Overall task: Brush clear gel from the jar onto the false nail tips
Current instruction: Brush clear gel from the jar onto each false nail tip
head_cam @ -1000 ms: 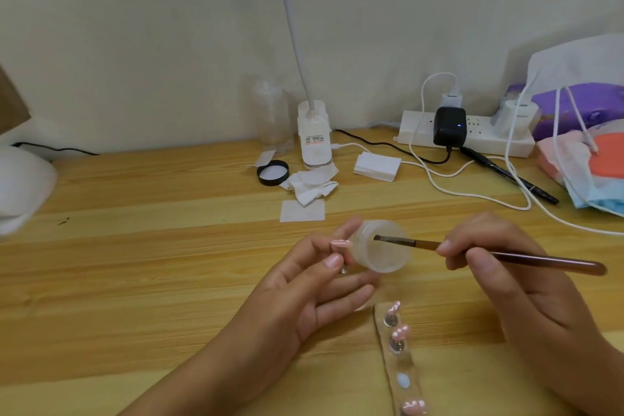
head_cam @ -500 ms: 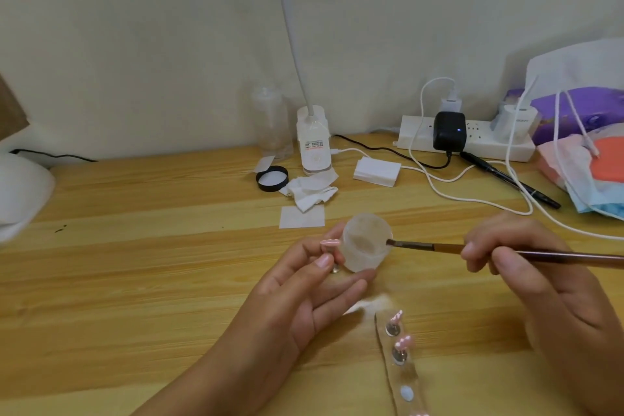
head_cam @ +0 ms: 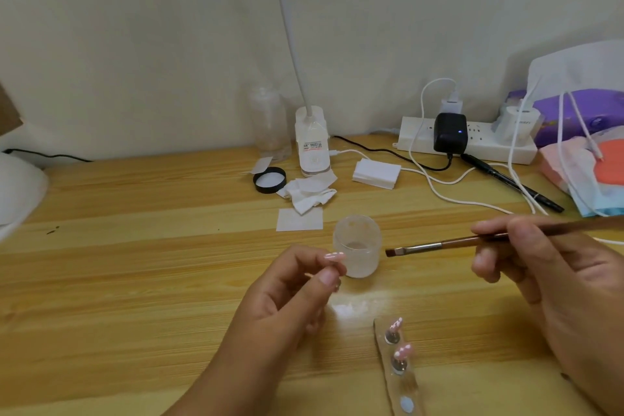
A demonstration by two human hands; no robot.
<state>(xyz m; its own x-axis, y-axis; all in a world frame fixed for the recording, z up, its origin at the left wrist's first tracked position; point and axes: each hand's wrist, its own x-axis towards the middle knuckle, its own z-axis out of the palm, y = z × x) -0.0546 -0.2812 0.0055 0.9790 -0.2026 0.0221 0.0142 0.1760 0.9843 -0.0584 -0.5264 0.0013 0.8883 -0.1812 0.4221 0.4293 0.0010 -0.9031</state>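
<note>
With left hand (head_cam: pixel 290 300) pinching nail tip (head_cam: pixel 334 256) just left of jar (head_cam: pixel 358 243) and right hand (head_cam: pixel 547 267) gripping brush (head_cam: pixel 439 245) right of jar, lay it flat; stroke lightly.

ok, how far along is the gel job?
Done: the jar stands open on the table, and the brush is outside it, bristles beside its wall. In hand: the left hand pinches one nail tip; the right hand grips the brush, not yet touching that tip. Left: coating it; two pink tips stand on the strip, coated or not I cannot tell.
</note>
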